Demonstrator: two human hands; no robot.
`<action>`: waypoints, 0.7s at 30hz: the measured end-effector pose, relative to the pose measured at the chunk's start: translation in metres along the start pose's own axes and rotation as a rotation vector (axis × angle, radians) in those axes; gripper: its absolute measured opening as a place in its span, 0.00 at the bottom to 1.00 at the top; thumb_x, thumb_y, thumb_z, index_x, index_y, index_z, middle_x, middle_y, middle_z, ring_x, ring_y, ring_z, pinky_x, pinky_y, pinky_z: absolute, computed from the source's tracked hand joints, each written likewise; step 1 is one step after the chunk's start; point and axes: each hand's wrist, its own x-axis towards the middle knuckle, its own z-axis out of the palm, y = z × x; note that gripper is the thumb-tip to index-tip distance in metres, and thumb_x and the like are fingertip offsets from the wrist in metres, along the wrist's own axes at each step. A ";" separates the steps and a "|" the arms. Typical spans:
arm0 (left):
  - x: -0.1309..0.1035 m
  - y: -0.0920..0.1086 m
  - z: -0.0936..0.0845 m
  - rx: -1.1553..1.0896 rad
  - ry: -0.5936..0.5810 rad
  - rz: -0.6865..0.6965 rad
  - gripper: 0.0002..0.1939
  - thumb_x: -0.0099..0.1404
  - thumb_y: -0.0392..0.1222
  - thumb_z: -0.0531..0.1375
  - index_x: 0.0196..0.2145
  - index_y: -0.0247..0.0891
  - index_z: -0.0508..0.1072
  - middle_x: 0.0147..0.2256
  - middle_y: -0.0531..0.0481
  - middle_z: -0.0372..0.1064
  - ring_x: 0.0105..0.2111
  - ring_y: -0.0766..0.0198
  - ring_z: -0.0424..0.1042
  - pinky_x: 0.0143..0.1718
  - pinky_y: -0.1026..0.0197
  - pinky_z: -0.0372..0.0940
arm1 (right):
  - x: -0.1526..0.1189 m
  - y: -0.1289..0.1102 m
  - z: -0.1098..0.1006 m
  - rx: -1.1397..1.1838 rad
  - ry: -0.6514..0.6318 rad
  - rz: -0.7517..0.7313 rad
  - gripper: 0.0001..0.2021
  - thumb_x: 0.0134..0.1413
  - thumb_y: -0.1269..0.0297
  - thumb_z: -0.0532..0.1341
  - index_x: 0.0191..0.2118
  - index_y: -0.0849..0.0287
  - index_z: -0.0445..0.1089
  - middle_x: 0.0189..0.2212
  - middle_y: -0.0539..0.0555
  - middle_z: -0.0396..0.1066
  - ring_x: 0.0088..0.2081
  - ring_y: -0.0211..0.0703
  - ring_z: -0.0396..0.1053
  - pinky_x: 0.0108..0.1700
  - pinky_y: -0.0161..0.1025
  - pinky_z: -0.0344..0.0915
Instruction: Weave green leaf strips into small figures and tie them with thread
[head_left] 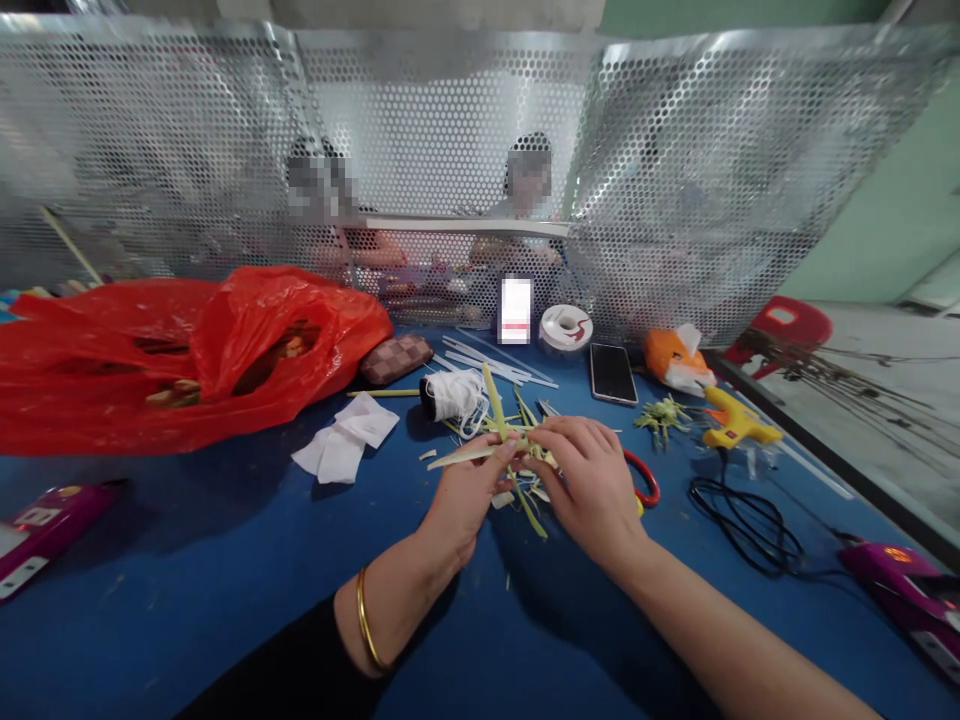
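Both hands meet over the middle of the blue table, closed on pale green leaf strips (493, 400) that cross each other. My left hand (466, 492) pinches them between thumb and fingers; one end points up, one to the left and one down towards me. My right hand (592, 485) has its fingertips at the crossing, curled round the strips, partly hiding them. Beneath the hands lie leaf scraps (501, 499). Just behind stands a spool of white cord (457, 395). Scissors with a red handle (645, 478) lie partly under my right hand.
A red plastic bag (300, 300) fills the left, near white tissues (346, 438) and a checked pouch (396, 358). Behind are white strips (487, 358), a tape roll (566, 328) and a phone (613, 373). A yellow glue gun (739, 420) with black cable lies right. A perforated metal screen (450, 110) borders the table.
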 end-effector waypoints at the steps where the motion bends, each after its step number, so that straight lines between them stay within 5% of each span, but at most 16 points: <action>1: -0.001 0.000 0.000 -0.009 -0.018 -0.006 0.15 0.55 0.49 0.66 0.38 0.39 0.77 0.41 0.46 0.76 0.41 0.61 0.73 0.37 0.64 0.65 | -0.001 -0.002 0.001 0.003 -0.010 -0.013 0.09 0.60 0.66 0.57 0.45 0.56 0.70 0.42 0.57 0.73 0.47 0.50 0.67 0.52 0.48 0.56; 11: -0.007 -0.003 0.000 0.061 -0.325 0.038 0.17 0.58 0.46 0.63 0.44 0.39 0.74 0.42 0.47 0.72 0.46 0.56 0.67 0.43 0.58 0.63 | -0.005 0.005 0.011 0.173 -0.048 0.130 0.05 0.56 0.70 0.57 0.36 0.56 0.69 0.35 0.54 0.73 0.40 0.49 0.68 0.47 0.48 0.58; 16: -0.006 -0.001 0.001 0.085 -0.314 0.031 0.17 0.58 0.42 0.62 0.46 0.39 0.74 0.39 0.47 0.72 0.44 0.57 0.68 0.42 0.59 0.62 | -0.003 0.004 0.010 0.294 -0.067 0.253 0.02 0.53 0.68 0.60 0.30 0.55 0.67 0.30 0.52 0.72 0.37 0.49 0.68 0.41 0.45 0.59; 21: -0.007 0.001 0.002 0.004 -0.417 0.076 0.22 0.55 0.36 0.64 0.49 0.39 0.73 0.41 0.49 0.73 0.43 0.60 0.69 0.48 0.59 0.59 | -0.002 0.006 0.011 0.259 -0.067 0.173 0.03 0.52 0.69 0.61 0.32 0.56 0.65 0.29 0.51 0.71 0.35 0.47 0.68 0.47 0.48 0.58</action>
